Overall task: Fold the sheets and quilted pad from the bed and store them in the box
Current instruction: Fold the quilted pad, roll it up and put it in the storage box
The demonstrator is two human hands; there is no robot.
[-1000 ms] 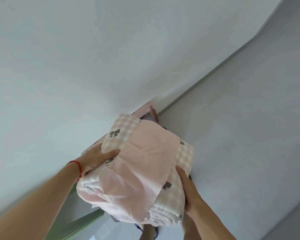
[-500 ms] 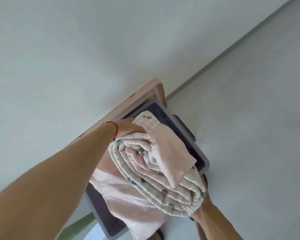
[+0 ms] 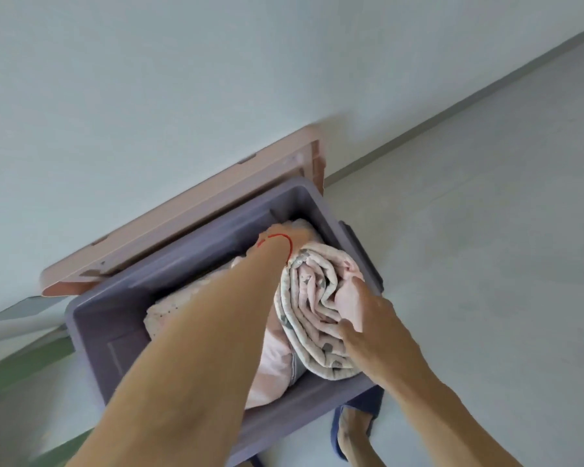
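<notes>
head | both hands on quilted pad (image 3: 312,308) | inside box (image 3: 91,318)

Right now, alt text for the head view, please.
Two bare hands press a folded quilted pad into an open purple storage box on the floor, beside pink sheets already inside. The box's pink lid leans against the wall behind it.

Quilted pad (image 3: 314,308) roll now down inside box (image 3: 122,318), 3 o'clock side; both hands lowered w/ it.
</notes>
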